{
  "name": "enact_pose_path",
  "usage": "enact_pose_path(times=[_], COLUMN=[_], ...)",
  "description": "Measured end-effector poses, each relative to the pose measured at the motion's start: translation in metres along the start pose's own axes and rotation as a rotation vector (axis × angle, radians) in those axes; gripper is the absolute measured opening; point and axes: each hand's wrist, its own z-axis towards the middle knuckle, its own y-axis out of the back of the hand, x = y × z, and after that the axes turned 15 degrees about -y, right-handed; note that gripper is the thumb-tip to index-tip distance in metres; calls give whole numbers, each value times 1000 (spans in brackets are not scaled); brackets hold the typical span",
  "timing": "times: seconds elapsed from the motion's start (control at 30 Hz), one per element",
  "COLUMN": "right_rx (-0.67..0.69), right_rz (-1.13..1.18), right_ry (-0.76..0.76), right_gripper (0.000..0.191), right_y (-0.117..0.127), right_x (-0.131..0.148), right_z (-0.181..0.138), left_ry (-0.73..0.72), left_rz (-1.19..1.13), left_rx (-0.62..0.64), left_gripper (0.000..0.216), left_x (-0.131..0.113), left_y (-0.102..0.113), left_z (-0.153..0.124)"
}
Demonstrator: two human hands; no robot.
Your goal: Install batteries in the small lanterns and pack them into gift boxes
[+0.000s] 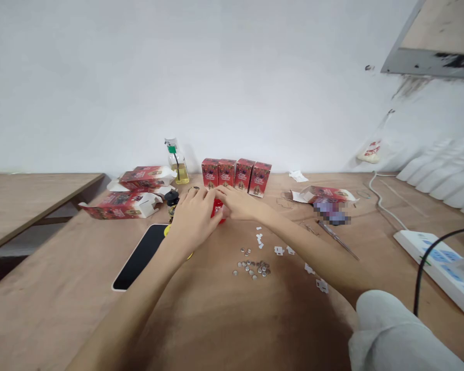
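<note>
My left hand and my right hand meet in front of the row of boxes, fingers closed round a small shiny red thing. Most of it is hidden by the hands, so its kind does not show. Beside my left hand stands a small black-topped item with gold parts, and a yellow round edge peeks out by the wrist. Several upright red printed boxes stand just behind the hands. Nearer to me, several silver button cells lie loose, with small white cut pieces around.
A dark-screened phone lies left. Opened red cartons and a bottle of yellow liquid stand behind it. On the right are another torn carton, a screwdriver, a white power strip with cables and white moulded trays.
</note>
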Motion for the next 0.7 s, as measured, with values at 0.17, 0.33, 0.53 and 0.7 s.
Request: enact_pose_path(times=[0.17,0.33,0.53,0.7], right_rx=[-53,-14,3,-4], right_rz=[-276,-435,-459,-402], right_ry=[-96,-101,-118,-238], right_gripper=[36,40,36,29], right_y=[6,8,-3,-1], right_x=[-3,2,8,-5], right_z=[-19,-29,-23,-31], left_ry=[-264,-388,-405,-470], left_rz=[-259,-151,37,33], left_rx=[100,379,439,443], left_gripper=[24,37,39,21], left_x=[-25,-40,-41,-47], left_y=[-9,-53,-73,-75], left_z=[-26,-67,-69,-59])
